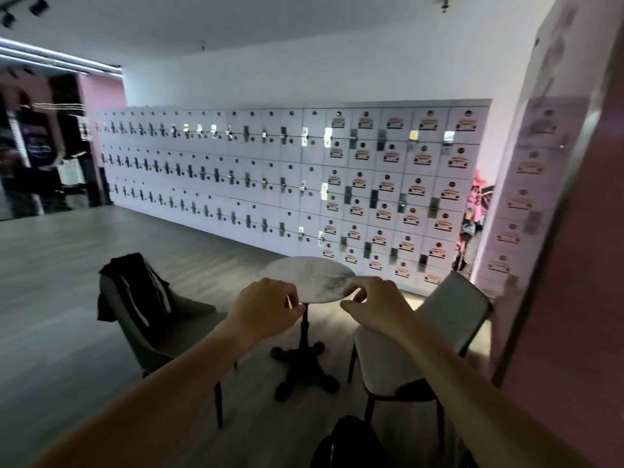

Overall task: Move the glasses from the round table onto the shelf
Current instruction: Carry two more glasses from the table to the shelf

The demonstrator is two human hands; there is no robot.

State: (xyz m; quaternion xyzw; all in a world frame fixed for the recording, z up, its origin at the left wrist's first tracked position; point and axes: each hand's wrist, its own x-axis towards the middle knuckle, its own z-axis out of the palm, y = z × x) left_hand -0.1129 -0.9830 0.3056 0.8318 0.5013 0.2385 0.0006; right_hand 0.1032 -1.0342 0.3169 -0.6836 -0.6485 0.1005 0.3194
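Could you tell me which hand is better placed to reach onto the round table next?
Left, narrowly: the left hand overlaps more of the round table, while the right hand only meets its right edge.

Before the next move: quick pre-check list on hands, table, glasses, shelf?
1. Left hand over the near edge of the round table: ok.
2. Right hand level with it, fingers curled: ok.
3. Glasses seen on the tabletop or between the fingers: cannot tell, the picture is dim and nothing clear shows there.
4. Either hand's grip on anything: cannot tell.
5. Shelf in view as the drop point: not ok, only the locker wall and a pink panel show.
6. Space beside the table: not ok, the left chair and right chair crowd it.
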